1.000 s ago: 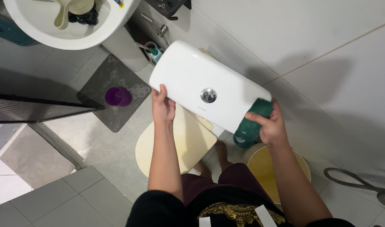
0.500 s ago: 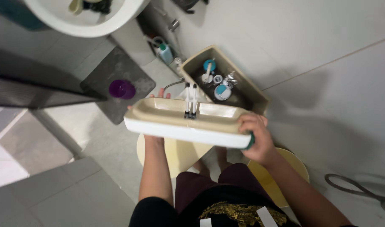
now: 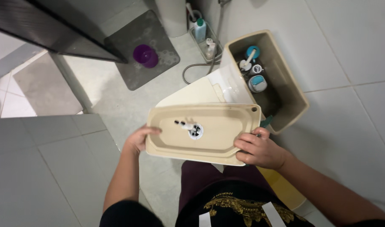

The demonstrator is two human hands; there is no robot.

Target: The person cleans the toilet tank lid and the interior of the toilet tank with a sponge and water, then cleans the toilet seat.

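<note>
- Head view: cistern lid [image 3: 209, 132] now flipped fully underside-up, beige inside facing the camera, flush fitting [image 3: 194, 129] at centre; a second ago its white top faced up.
- Left hand [image 3: 140, 138] grips the lid's left end; right hand [image 3: 257, 149] clenched on the right end, a bit of green cloth [image 3: 266, 122] showing beyond it.
- Lid held level in the air, near side of the open tank [image 3: 285, 90], so the tank stands uncovered.
- Tank valves [image 3: 251, 69] exposed.
- Far left: purple cup [image 3: 145, 55] on grey mat [image 3: 159, 29]; bottles [image 3: 203, 35] by the hose [image 3: 192, 69].
</note>
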